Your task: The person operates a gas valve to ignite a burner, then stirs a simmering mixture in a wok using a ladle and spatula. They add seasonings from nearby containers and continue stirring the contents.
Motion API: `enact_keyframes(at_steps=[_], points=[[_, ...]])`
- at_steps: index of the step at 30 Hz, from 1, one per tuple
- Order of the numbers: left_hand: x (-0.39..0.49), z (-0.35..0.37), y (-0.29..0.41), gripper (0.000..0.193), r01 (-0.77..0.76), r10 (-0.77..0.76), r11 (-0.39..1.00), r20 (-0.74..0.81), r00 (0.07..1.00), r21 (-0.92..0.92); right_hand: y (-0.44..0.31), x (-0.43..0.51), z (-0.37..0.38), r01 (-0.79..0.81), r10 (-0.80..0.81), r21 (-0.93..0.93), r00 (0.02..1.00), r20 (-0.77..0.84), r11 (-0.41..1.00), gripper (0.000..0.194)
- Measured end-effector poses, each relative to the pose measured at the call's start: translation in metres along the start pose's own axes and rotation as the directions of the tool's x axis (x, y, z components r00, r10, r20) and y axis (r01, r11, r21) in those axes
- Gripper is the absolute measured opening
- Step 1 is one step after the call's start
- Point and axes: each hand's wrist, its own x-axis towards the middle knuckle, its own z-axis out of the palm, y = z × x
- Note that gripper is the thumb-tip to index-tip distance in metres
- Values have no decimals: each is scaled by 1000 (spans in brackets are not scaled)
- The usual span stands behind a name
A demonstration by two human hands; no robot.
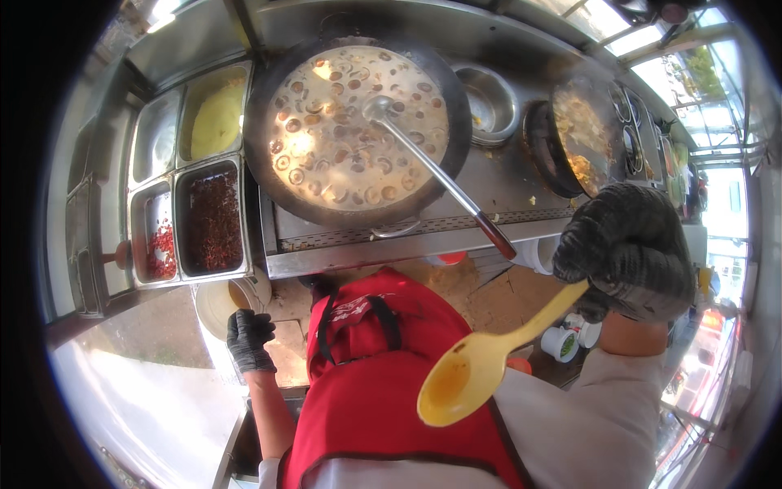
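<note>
My right hand (629,257), in a dark knit glove, grips the handle of a pale yellow plastic spoon (470,379), raised in front of my red apron (391,391). Some orange-brown liquid sits in its bowl. My left hand (249,339), gloved alike, hangs low beside a white bucket (261,290) with its fingers curled; I cannot tell whether it holds anything. Beyond the apron stands a large dark wok (354,217) of cloudy broth (342,177) with sliced mushrooms. A metal ladle (434,168) with a red-brown handle end rests in it, its handle reaching over the stove's front edge.
Left of the wok, metal pans hold a yellow food (217,122), dark red flakes (214,220) and chopped red pieces (162,247). Stacked steel bowls (489,104) and a steaming pan of food (583,134) stand to the right. A tub of chopped greens (559,343) is low at right.
</note>
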Motion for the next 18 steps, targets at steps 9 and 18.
enact_keyframes(at_steps=[9,18], points=[[-19,-6,-8,15,-54,60,997,-101,993,58,194,-6,-142,-40,148,194,799,-583,980,10],[-57,9,-22,18,-128,131,984,-17,991,124,407,49,-222,-476,106,-403,738,-667,781,13]])
